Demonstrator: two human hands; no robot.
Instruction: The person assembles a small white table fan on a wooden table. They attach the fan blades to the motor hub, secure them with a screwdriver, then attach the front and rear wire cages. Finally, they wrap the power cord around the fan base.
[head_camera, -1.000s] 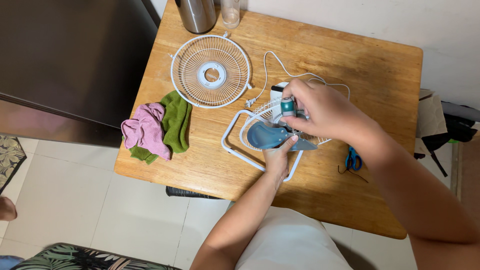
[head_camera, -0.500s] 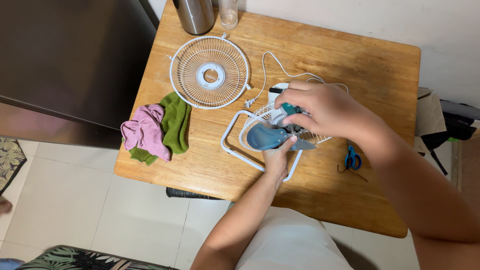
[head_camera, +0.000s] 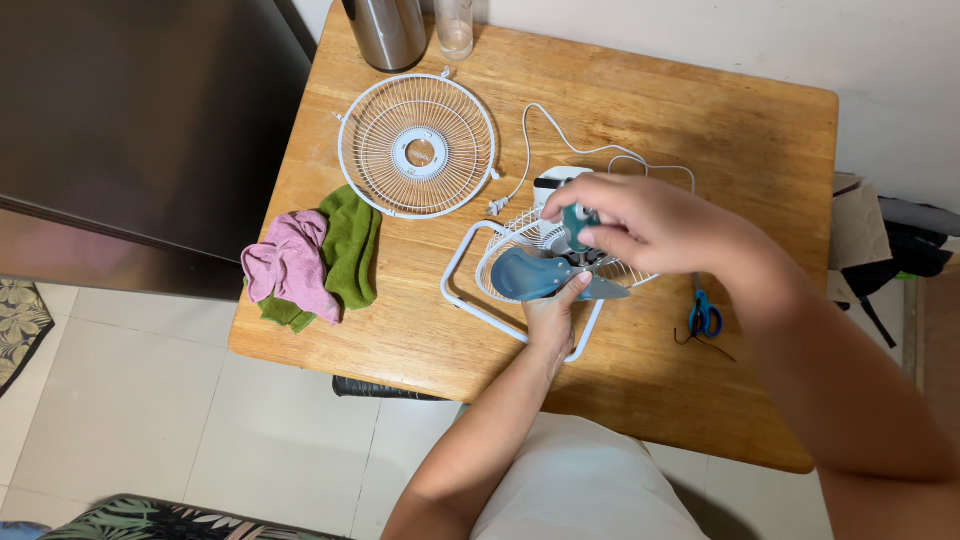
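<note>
A person seen from above works at a wooden table (head_camera: 700, 130), on a small white desk fan lying face up with its front guard off; the fan's rear cage (head_camera: 520, 232) sits in a white tube stand near the table's middle. The left hand (head_camera: 553, 318) reaches up from just below the cage, its thumb and fingers pinched on a translucent blue fan blade (head_camera: 530, 274) to keep it from turning; the right hand (head_camera: 640, 222) comes in from the cage's right side, fingers closed around a teal cap (head_camera: 577, 224) at the blade hub.

To do this step well, it seems best to hold the blade firmly near its root, twist the cap with the fingertips only, and keep the cap square to the shaft so the thread does not bind.

Up and left of the cage lies the round white front guard (head_camera: 418, 146); farther left, a pink cloth (head_camera: 290, 262) on a green cloth (head_camera: 352, 244); right of the cage, blue scissors (head_camera: 706, 317); the white power cord (head_camera: 545, 125) loops just above it.
</note>
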